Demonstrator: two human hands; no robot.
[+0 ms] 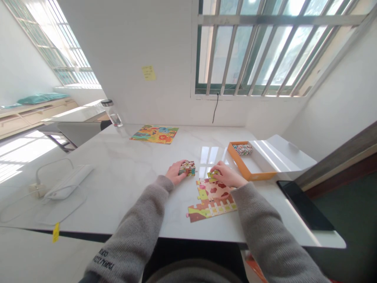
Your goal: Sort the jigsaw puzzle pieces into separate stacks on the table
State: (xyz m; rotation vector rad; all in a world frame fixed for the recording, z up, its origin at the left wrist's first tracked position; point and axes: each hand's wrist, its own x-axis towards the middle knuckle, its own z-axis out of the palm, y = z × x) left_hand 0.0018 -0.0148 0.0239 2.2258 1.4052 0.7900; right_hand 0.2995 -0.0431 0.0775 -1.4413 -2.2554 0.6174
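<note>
A partly joined jigsaw [212, 200] with pink, brown and green patches lies on the white table [123, 177] in front of me. My right hand [228, 176] rests at its top edge, fingers pinched on a green puzzle piece [212, 174]. To the left, my left hand [176, 172] is curled around a small stack of loose puzzle pieces [187, 168] standing on the table.
An orange tray [240, 165] with more pieces [243, 149] and a white lid sits at the right. A finished colourful puzzle [155, 133] lies at the back, near a glass jar [112, 114]. A dark tablet [304, 204] lies at the right edge; a white cabled device [67, 181] at the left.
</note>
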